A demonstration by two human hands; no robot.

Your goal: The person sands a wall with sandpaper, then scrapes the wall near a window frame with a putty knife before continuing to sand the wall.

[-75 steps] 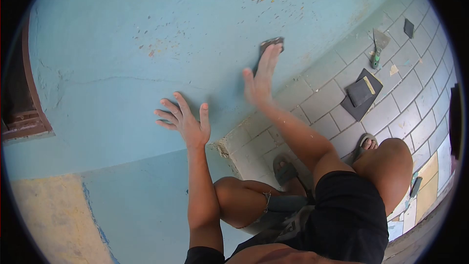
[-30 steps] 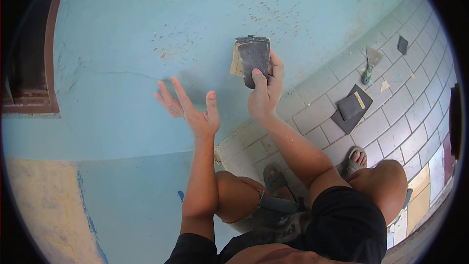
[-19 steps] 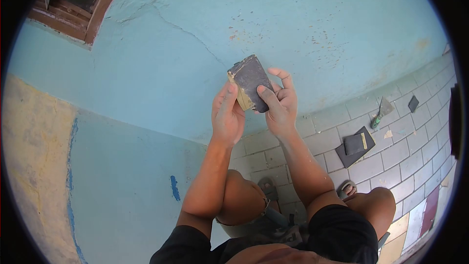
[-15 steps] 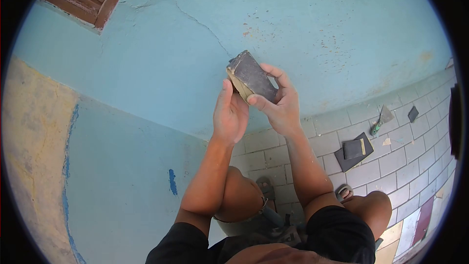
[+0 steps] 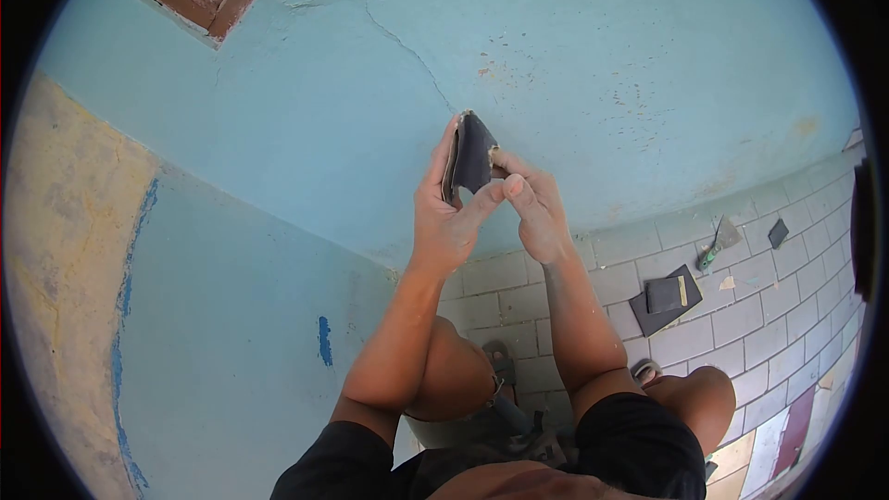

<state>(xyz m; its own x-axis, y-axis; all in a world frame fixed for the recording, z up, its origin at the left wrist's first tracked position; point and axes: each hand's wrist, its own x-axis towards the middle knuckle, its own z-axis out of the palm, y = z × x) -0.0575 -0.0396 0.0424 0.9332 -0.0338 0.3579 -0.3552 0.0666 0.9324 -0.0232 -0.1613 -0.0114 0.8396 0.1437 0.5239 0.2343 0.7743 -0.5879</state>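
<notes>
A sanding block wrapped in dark sandpaper is held up before the blue wall, tilted so that its narrow edge faces me. My left hand is closed on it, with the fingers along its left side and the thumb at the lower end. At its right edge my right hand grips with the fingertips, which are partly hidden behind it, while the thumb lies close to my left thumb. The far face of the block is out of sight.
Dark sandpaper sheets lie on the tiled floor at right. Near them are a scraper with a green handle and a small dark piece. The blue wall has a crack and chipped paint. A brown window frame is upper left.
The sanding block has turned from showing its broad face to showing its edge. My left fingers have moved up its left side, and my right hand has shifted down to its right edge.
</notes>
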